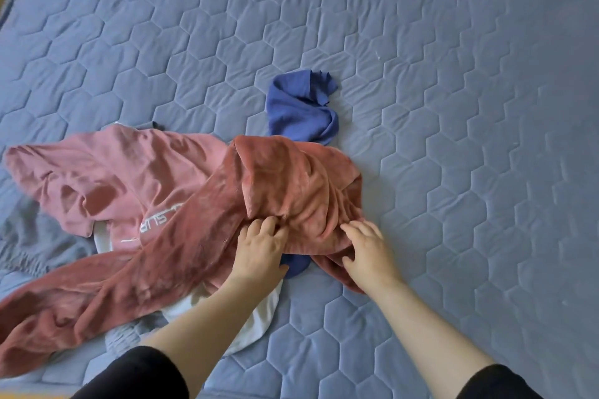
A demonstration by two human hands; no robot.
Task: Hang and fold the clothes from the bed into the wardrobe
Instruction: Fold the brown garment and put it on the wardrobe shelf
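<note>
Both hands press on a rust-red fleece garment [275, 191] on the bed [453, 139]: left hand [259, 246] pinching a fold, right hand [369, 249] spread flat. Beyond them lies a blue cloth [298, 110].

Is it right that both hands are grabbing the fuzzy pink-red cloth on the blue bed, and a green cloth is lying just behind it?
Almost. Both the left hand and the right hand are on the fuzzy pink-red cloth on the blue bed, but the cloth lying just behind it is dark blue, not green. The head view shows this.
</note>
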